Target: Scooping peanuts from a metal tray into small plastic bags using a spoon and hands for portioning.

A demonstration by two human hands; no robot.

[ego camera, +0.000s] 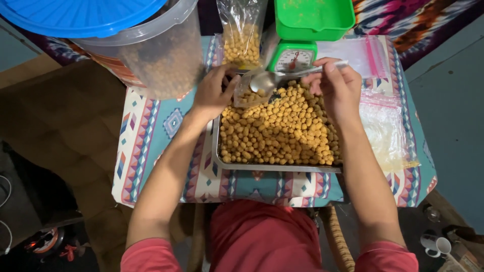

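A metal tray [275, 166] heaped with small round yellow-brown snack balls [280, 128] sits on a patterned cloth. My left hand [213, 93] holds open a small clear plastic bag [247, 93] at the tray's far left corner; some balls lie inside it. My right hand [339, 85] grips a metal spoon [269, 80], its bowl at the bag's mouth.
A green kitchen scale [292, 56] with a green pan [313, 19] stands behind the tray. A filled clear bag [241, 38] is beside it. A large clear tub [164, 50] with a blue lid [75, 15] stands far left. Empty zip bags [385, 126] lie right.
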